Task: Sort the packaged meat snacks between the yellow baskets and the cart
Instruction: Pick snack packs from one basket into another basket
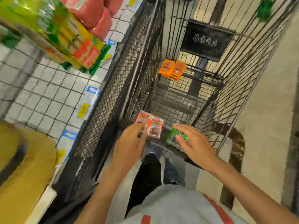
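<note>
2 red snack packets (153,127) were held side by side over the near end of the cart (242,78), overlapping a little, their printed faces turned up. The left hand (129,143) had them in its grip, fingers laid over their near edges; the thumb was hidden beneath. Just to the right, a green snack packet (172,135) sat in the grip of the right hand (192,143), whose fingers curled over its top. The 2 hands were close together but apart, both above the cart's near rim.

Farther in, 2 orange snack packets (172,69) lay next to each other on a raised wire ledge inside the cart, near its left wall. Behind them a black sign (207,40) with white markings hung on the far wire panel. A blurred green object (264,9) showed at the cart's upper right.

Left of the cart ran a wire-grid shelf (40,97), its edge lined with blue and yellow price tags (83,109). On it stood green-and-yellow boxes (69,41) with pink sacks (95,15) behind them. A yellow basket (24,167) filled the lower left corner, too blurred to tell its contents. Below the hands were the person's dark trouser leg (150,172) and pale shirt (169,207).
</note>
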Demonstrator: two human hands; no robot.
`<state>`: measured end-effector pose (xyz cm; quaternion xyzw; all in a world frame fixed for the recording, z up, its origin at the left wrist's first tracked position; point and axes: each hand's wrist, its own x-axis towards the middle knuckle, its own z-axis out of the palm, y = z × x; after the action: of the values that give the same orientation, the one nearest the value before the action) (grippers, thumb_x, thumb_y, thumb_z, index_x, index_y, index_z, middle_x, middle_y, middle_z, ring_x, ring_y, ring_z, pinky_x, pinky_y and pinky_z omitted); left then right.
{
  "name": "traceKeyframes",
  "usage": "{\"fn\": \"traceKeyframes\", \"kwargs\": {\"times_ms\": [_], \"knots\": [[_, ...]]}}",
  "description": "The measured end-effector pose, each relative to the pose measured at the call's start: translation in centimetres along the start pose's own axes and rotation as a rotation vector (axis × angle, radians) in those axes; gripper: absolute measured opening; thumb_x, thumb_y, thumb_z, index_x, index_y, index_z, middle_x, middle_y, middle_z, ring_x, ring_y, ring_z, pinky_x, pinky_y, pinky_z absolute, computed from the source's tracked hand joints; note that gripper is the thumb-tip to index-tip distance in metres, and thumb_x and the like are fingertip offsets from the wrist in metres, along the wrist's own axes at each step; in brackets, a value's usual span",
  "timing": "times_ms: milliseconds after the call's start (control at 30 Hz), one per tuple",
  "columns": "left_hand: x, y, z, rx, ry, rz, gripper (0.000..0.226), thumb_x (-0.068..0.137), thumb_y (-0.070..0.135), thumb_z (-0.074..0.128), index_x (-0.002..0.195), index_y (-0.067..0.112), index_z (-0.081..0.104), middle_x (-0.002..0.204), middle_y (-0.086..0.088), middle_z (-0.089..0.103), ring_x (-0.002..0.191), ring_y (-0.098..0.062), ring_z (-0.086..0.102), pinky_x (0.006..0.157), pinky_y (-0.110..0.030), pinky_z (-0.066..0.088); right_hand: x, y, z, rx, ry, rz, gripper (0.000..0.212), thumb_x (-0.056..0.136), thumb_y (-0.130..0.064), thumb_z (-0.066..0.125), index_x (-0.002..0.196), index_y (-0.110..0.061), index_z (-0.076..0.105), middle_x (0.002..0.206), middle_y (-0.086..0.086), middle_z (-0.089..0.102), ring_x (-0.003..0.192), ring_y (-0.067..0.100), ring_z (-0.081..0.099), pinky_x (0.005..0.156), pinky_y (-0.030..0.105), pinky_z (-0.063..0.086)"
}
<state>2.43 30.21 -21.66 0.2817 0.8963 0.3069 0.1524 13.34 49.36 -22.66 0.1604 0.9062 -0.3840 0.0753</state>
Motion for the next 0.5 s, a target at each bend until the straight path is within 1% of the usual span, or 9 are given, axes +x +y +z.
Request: {"fn": "traceKeyframes", "kwargs": {"times_ms": [33,67,133,167,267,300,367,433,500], "knots": [[-2.5,0.4,-1.1,-0.006,0.069,-0.032,0.027,0.091,0.014,0.056,0.116,0.004,0.063,0.114,-0.008,0.065,0.105,-0.022,0.062,0.092,-0.026,0.042,-1.1,-1.0,-0.3,0.021,-0.019,-0.042,0.035,0.097,-0.025,0.048,0.132,-0.021,0.052,0.134,-0.007,0.051,0.129,0.008,0.041,0.109,0.023,0.029],[-5.1,0.9,-2.2,-0.016,0.123,-0.073,0.027,0.090,0.014,0.057,0.115,0.004,0.063,0.112,-0.006,0.065,0.103,-0.020,0.062,0.091,-0.020,0.040,-2.3,-2.0,-0.5,0.045,-0.036,-0.088,0.035,0.097,-0.025,0.049,0.131,-0.022,0.053,0.133,-0.012,0.049,0.128,-0.001,0.038,0.108,0.013,0.023],[-10.3,1.7,-4.3,0.007,0.193,-0.122,0.028,0.089,0.016,0.056,0.115,0.006,0.063,0.110,-0.001,0.063,0.102,-0.015,0.060,0.090,-0.011,0.036,-4.8,-3.7,-0.8,0.074,-0.060,-0.178,0.034,0.096,-0.024,0.051,0.129,-0.023,0.054,0.128,-0.019,0.046,0.119,-0.018,0.030,0.097,-0.004,0.012],[-12.8,2.0,-5.2,0.038,0.219,-0.144,0.029,0.089,0.018,0.055,0.115,0.006,0.063,0.110,-0.002,0.064,0.103,-0.014,0.059,0.090,-0.011,0.036,-6.0,-4.5,-1.0,0.082,-0.082,-0.211,0.033,0.095,-0.025,0.051,0.128,-0.025,0.055,0.127,-0.020,0.046,0.118,-0.018,0.031,0.094,-0.007,0.012],[-20.4,2.5,-7.1,0.048,0.292,-0.288,0.036,0.090,0.028,0.050,0.120,0.011,0.062,0.118,0.001,0.062,0.106,-0.012,0.059,0.088,-0.019,0.044,-9.5,-6.6,-1.2,0.145,-0.181,-0.302,0.031,0.094,-0.031,0.046,0.124,-0.028,0.055,0.127,-0.016,0.053,0.119,-0.007,0.043,0.095,-0.002,0.025],[-22.8,2.7,-7.5,0.031,0.325,-0.332,0.038,0.091,0.032,0.048,0.122,0.014,0.061,0.118,0.004,0.061,0.106,-0.010,0.059,0.086,-0.019,0.046,-10.5,-7.1,-1.0,0.168,-0.211,-0.336,0.029,0.096,-0.032,0.046,0.122,-0.027,0.057,0.127,-0.015,0.055,0.119,-0.006,0.045,0.096,0.002,0.029],[-27.4,3.1,-7.6,0.010,0.401,-0.414,0.037,0.094,0.036,0.046,0.124,0.019,0.059,0.118,0.009,0.061,0.106,-0.004,0.057,0.084,-0.014,0.043,-12.3,-8.0,-0.5,0.203,-0.261,-0.377,0.032,0.093,-0.035,0.044,0.120,-0.027,0.060,0.126,-0.015,0.057,0.119,-0.006,0.047,0.098,0.009,0.034],[-31.7,3.5,-6.9,-0.040,0.502,-0.492,0.031,0.094,0.034,0.050,0.123,0.026,0.058,0.119,0.016,0.060,0.105,-0.004,0.058,0.084,-0.012,0.041,-13.7,-8.9,0.3,0.230,-0.309,-0.399,0.034,0.090,-0.036,0.043,0.118,-0.029,0.061,0.124,-0.015,0.059,0.117,-0.004,0.051,0.095,0.014,0.039],[-35.5,3.6,-6.0,-0.099,0.608,-0.551,0.033,0.090,0.026,0.052,0.122,0.029,0.056,0.123,0.019,0.058,0.102,-0.008,0.062,0.086,-0.016,0.046,-14.6,-10.2,1.4,0.232,-0.347,-0.426,0.033,0.090,-0.035,0.044,0.117,-0.030,0.061,0.123,-0.015,0.060,0.108,-0.008,0.055,0.088,0.010,0.041]]}}
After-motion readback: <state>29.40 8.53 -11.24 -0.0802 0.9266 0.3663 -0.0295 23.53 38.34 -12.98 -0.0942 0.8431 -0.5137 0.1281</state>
